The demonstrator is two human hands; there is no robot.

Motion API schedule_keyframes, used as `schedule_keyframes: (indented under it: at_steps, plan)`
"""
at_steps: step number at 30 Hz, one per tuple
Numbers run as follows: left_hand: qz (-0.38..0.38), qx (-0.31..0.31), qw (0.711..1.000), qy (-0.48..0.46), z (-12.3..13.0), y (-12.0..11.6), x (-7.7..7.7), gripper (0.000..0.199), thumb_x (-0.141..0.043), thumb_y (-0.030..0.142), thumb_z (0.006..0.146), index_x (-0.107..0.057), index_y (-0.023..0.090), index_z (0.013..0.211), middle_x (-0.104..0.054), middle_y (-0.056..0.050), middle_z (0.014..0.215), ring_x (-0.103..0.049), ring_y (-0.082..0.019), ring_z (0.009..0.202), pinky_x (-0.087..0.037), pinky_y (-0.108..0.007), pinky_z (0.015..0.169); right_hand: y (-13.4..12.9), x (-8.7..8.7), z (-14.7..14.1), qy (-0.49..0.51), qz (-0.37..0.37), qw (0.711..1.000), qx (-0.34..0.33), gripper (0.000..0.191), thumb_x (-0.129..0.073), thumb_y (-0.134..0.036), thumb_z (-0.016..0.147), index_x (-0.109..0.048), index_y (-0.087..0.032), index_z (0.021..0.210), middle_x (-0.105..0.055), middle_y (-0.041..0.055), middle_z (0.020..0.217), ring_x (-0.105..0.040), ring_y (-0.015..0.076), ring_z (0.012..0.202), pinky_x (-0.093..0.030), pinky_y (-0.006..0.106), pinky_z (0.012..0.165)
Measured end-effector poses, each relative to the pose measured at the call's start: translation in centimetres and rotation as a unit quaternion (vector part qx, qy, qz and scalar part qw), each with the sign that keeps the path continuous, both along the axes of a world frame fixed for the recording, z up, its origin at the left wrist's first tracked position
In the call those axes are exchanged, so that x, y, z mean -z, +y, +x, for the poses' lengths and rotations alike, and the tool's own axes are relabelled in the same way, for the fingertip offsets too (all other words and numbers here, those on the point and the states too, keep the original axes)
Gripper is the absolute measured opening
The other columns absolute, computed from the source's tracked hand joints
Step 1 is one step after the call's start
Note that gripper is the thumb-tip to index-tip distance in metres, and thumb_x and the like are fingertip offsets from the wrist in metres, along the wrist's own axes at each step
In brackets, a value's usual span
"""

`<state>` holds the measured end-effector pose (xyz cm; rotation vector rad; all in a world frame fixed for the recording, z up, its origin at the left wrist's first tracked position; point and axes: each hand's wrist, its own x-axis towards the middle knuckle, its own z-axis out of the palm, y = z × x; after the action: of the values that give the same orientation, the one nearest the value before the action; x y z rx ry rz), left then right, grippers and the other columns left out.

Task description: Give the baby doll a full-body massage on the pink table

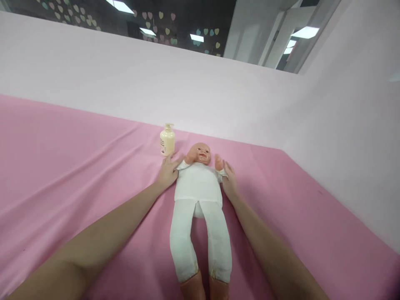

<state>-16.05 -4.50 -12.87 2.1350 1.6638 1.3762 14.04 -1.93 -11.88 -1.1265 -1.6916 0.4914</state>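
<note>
A baby doll (198, 183) with a bald head lies on its back on the pink sheet, head away from me. Its cloth body and legs are white, and its face, hands and lower legs are skin-toned plastic. On the doll's left-hand side in view, my left hand (168, 171) rests against its raised arm, fingers spread. My right hand (229, 178) touches the other sleeve, its fingers stretched out beside the doll's small hand; part of my thumb side is hidden. Just beyond my left fingers stands a cream pump bottle (167, 142), upright.
The pink sheet (93, 166) has creases on the left. A white wall (125, 75) rises behind the bottle, and another white wall (350, 125) stands at the right. Above is a dark window (181, 16) with heart stickers and reflected lights.
</note>
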Motion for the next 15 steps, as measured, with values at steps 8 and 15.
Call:
schedule_keyframes:
  at_steps: [8,15]
  plan:
    - [0.003,0.000,0.999,0.040,0.5,-0.3,-0.1,0.074,-0.047,0.004,0.073,-0.061,0.030,0.140,-0.040,-0.005,0.155,-0.033,-0.035,0.144,-0.032,-0.058,0.120,0.0,0.1,-0.4,0.005,-0.045,0.999,-0.023,0.057,-0.047,-0.020,0.082,-0.064,-0.022,0.136,-0.049,0.0059,0.155,-0.042,0.0240,0.146,-0.026,0.047,0.126]
    - [0.001,-0.071,0.993,-0.093,-0.1,0.5,0.0,0.078,-0.059,0.018,0.074,-0.038,0.016,0.149,-0.051,-0.017,0.135,-0.047,-0.038,0.129,-0.040,-0.061,0.111,-0.2,-0.5,-0.2,0.130,-0.095,0.986,0.045,0.062,-0.055,-0.033,0.082,-0.050,-0.019,0.142,-0.061,0.0113,0.138,-0.057,0.0295,0.127,-0.045,0.045,0.111]
